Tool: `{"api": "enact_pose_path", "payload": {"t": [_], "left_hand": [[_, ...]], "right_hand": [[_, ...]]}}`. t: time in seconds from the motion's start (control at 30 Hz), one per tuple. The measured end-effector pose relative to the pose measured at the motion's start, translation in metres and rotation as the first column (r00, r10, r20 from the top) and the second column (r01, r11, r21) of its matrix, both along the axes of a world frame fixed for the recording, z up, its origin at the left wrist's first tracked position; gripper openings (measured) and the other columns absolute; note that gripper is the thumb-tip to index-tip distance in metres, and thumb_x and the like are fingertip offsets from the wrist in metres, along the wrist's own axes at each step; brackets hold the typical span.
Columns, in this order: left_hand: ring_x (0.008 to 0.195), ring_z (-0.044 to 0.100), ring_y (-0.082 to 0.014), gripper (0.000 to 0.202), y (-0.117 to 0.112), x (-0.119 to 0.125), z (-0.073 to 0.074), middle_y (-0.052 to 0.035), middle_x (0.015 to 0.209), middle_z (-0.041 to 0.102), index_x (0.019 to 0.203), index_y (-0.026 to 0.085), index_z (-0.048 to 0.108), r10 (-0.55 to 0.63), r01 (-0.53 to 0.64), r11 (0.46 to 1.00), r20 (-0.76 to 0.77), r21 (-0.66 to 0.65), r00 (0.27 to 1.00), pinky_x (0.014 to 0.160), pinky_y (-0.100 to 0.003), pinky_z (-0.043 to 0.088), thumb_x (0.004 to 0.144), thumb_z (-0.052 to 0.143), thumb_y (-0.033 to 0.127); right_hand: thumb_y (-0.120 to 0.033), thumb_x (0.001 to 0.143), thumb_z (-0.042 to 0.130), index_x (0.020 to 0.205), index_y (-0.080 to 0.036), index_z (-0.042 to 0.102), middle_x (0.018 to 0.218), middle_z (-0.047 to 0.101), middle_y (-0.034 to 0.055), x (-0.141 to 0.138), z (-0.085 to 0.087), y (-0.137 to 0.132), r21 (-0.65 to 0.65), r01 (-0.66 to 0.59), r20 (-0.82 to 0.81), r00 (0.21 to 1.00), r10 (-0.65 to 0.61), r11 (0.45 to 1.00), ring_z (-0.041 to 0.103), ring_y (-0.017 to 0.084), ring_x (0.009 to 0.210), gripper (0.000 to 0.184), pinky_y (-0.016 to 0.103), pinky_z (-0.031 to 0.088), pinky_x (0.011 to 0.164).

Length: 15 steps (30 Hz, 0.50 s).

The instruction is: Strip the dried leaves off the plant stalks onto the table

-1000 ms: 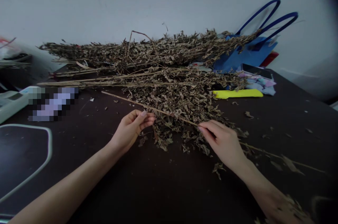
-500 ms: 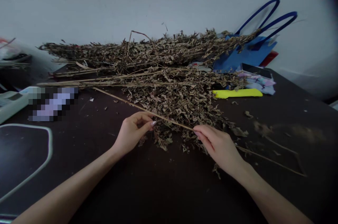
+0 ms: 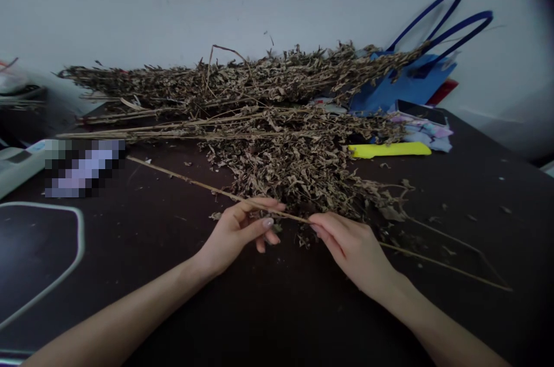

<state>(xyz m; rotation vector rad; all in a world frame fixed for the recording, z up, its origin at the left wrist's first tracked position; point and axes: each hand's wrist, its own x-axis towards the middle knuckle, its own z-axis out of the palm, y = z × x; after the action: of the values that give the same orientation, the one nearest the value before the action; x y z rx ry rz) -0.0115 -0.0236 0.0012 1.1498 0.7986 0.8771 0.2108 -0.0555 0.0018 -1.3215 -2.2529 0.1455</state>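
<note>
A long, thin dried plant stem (image 3: 182, 178) slants across the table in front of me. My right hand (image 3: 350, 243) pinches it between thumb and fingers, and its bent far end reaches out to the right. My left hand (image 3: 242, 231) is at the stem's middle with fingers loosely apart; the stem crosses over them, and I see no firm grip. Just beyond both hands lies a heap of dry, curled brown leaves (image 3: 285, 173). Some loose leaf bits (image 3: 305, 237) lie between the hands on the dark table (image 3: 268, 309).
Bundles of dried leafy stalks (image 3: 242, 81) lie along the wall. At the right are a blue bag (image 3: 389, 87), a phone (image 3: 419, 112) on patterned cloth, and a yellow-handled object (image 3: 389, 150). A white cable (image 3: 81, 240) curves at the left, near a pale device (image 3: 26, 165).
The stem has shifted left and toward me, its left end now lower. My left hand has moved right, its fingers spreading more, nearer my right hand, which still pinches the stem.
</note>
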Motion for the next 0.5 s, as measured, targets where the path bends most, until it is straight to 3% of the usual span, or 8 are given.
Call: {"api": "enact_pose_path", "payload": {"t": [0.23, 0.37, 0.5], "left_hand": [[0.067, 0.064, -0.0135, 0.023, -0.007, 0.013, -0.009, -0.0089, 0.089, 0.067, 0.098, 0.010, 0.061, -0.053, 0.053, 0.998, -0.012, -0.043, 0.999, 0.059, -0.024, 0.054, 0.079, 0.062, 0.022], [0.056, 0.060, -0.0106, 0.018, -0.009, 0.016, -0.011, -0.0043, 0.068, 0.064, 0.081, 0.008, 0.063, -0.030, 0.027, 0.999, -0.106, -0.028, 0.994, 0.055, -0.022, 0.052, 0.079, 0.062, 0.025], [0.050, 0.058, -0.0090, 0.021, -0.011, 0.016, -0.012, -0.0028, 0.064, 0.060, 0.074, 0.007, 0.062, -0.031, 0.029, 0.999, -0.164, -0.013, 0.986, 0.048, -0.020, 0.050, 0.079, 0.061, 0.027]], "right_hand": [[-0.020, 0.092, 0.040, 0.092, -0.017, 0.060, 0.078, 0.064, 0.0036, -0.008, -0.005, -0.004, 0.036, -0.027, 0.015, 1.000, 0.026, 0.999, 0.061, 0.012, 0.068, 0.021, 0.023, 0.046, 0.062], [-0.019, 0.092, 0.039, 0.091, -0.016, 0.060, 0.079, 0.064, 0.0047, -0.011, -0.006, -0.006, 0.045, -0.050, 0.026, 0.998, 0.049, 0.998, 0.061, 0.012, 0.070, 0.022, 0.023, 0.046, 0.062], [-0.019, 0.092, 0.039, 0.091, -0.016, 0.060, 0.077, 0.063, 0.0040, -0.014, -0.007, -0.007, 0.031, -0.056, 0.031, 0.998, 0.055, 0.998, 0.060, 0.012, 0.067, 0.022, 0.023, 0.045, 0.059]]}}
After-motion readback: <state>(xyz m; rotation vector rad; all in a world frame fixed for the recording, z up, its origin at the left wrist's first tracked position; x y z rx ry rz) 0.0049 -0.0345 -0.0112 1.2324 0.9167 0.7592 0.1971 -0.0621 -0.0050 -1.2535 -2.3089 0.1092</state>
